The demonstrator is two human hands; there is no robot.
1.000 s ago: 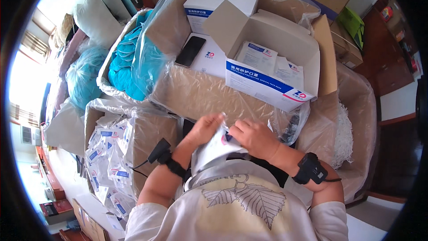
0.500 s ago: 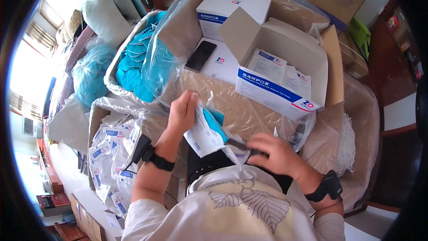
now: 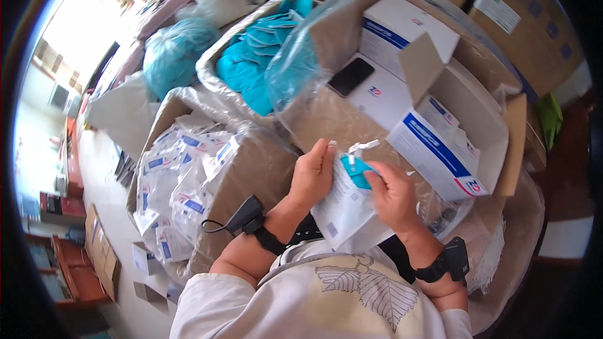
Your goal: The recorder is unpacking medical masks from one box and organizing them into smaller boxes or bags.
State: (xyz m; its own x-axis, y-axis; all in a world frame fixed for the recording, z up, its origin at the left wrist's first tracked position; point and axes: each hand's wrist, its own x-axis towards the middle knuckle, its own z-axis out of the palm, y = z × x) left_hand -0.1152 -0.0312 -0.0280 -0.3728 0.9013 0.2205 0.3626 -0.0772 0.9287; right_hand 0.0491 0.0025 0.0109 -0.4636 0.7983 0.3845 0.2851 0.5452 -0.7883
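Note:
In front of my body my left hand (image 3: 316, 172) is closed on the upper left edge of a white printed pouch (image 3: 339, 210). A folded teal face mask (image 3: 356, 172) sticks out of the pouch's top, its white ear loops (image 3: 364, 147) standing loose above it. My right hand (image 3: 394, 196) pinches the mask's right side between thumb and fingers, close against the pouch. How much of the mask lies inside the pouch is hidden.
To the left stands a carton of filled white pouches (image 3: 188, 196); beyond it, a lined carton of teal masks (image 3: 251, 69). Ahead, a plastic-covered carton (image 3: 314, 116) carries an opened white-and-blue box (image 3: 433, 154), closed white boxes (image 3: 408, 22) and a black phone (image 3: 352, 76).
My right hand has come up and left from the pouch's lower right to the mask. The dark strip beside it no longer shows. My view has turned toward the left.

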